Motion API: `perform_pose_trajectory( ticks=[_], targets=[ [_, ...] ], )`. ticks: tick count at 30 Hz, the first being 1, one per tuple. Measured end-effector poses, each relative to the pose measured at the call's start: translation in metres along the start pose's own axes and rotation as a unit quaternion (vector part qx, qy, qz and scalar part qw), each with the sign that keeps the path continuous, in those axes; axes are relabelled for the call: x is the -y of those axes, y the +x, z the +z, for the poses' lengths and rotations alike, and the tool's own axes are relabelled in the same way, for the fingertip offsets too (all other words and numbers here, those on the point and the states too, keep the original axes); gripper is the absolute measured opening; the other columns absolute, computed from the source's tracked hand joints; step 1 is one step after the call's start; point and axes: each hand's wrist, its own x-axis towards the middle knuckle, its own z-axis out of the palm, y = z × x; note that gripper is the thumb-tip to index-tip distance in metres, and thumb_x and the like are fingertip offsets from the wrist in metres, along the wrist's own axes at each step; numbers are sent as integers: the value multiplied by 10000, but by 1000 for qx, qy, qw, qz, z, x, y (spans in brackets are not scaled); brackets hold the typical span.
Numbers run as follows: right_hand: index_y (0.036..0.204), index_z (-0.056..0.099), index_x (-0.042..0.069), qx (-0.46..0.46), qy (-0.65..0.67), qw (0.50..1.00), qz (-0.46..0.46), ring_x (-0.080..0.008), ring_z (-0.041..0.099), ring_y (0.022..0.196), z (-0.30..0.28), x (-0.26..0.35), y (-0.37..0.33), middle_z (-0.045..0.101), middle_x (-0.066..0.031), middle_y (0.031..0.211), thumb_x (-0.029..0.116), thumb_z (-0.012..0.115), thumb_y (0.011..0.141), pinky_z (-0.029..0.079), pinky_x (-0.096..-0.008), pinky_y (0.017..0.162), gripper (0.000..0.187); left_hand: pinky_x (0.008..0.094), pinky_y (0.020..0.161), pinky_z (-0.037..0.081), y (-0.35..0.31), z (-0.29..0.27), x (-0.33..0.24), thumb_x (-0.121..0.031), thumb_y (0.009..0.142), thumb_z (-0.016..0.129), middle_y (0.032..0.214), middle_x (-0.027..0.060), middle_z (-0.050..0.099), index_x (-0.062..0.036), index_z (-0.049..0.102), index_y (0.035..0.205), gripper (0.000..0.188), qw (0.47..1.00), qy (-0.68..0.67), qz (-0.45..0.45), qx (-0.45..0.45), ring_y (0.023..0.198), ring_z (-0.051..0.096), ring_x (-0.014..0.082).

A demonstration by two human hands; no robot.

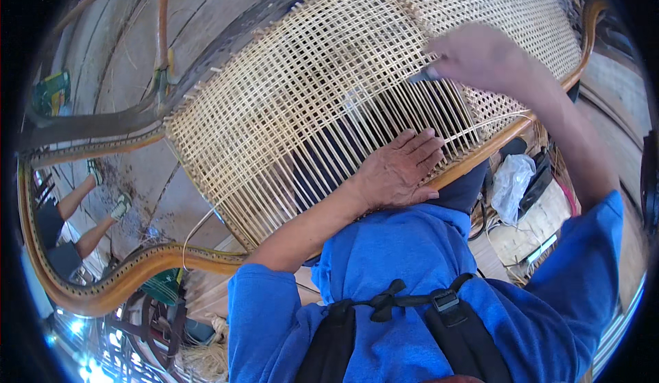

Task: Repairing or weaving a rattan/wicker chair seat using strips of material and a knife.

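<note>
A panel of woven cane (pixel 295 74) spans a curved wooden furniture frame (pixel 96 297) in front of me. Its far part is closely woven, while the near part shows long parallel strands with dark gaps between them. My left hand (pixel 398 170) lies flat on those strands by the near wooden rail, fingers stretched out and holding nothing. Over the woven edge farther right, my right hand (pixel 484 60) is closed on a small tool (pixel 420 76). Only its blue-grey tip shows; the rest is hidden in the fist. A loose cane strand (pixel 491 120) crosses near the right rail.
A clear plastic bag (pixel 511 185) sits among dark items on the right. Another person's legs (pixel 86 201) show at the left. A green container (pixel 51 93) stands at the far left. Cane fibres (pixel 206 359) lie bundled at the lower left.
</note>
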Motion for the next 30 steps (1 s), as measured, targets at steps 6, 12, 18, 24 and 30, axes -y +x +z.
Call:
perform_pose_trajectory(
  ticks=[6, 12, 18, 24, 30],
  targets=[
    [783, 655, 27, 88, 20, 989, -120, -317, 609, 649, -9, -2, 5, 619, -158, 704, 234, 529, 828, 491, -410, 655, 246, 438, 1102, 206, 3, -7, 2, -611, 865, 384, 1389, 168, 381, 20, 436, 1278, 756, 1000, -5, 7, 15, 1335, 298, 305],
    [847, 646, 38, 143, 61, 986, -57, -305, 593, 665, -26, 13, 6, 598, -159, 709, 233, 536, 824, 461, -395, 633, 225, 444, 1095, 211, 2, -7, 2, -630, 856, 382, 1388, 180, 376, 35, 437, 1266, 784, 1000, -10, 7, 8, 1328, 303, 318],
    [809, 663, 34, 44, 114, 992, -39, -274, 597, 656, -16, -5, 13, 613, -139, 689, 233, 560, 800, 465, -375, 634, 224, 435, 1114, 156, 2, -6, 5, -661, 849, 356, 1407, 179, 353, 35, 416, 1294, 827, 1000, -6, 1, 25, 1353, 262, 307],
    [656, 611, -12, 9, 111, 993, -23, -229, 513, 460, -11, -27, 9, 535, -121, 527, 214, 581, 747, 428, -373, 499, 246, 424, 1121, 130, 3, -2, 3, -681, 852, 320, 1412, 174, 347, 39, 407, 1301, 853, 999, 12, 18, 23, 1360, 247, 302],
    [857, 650, 16, 289, 34, 954, 68, -287, 583, 627, -28, -12, 5, 611, -137, 704, 222, 553, 813, 453, -361, 598, 232, 431, 1115, 152, 0, -3, 4, -685, 845, 330, 1402, 175, 360, 36, 429, 1284, 850, 1000, 3, 8, 14, 1356, 254, 305]
  ],
)
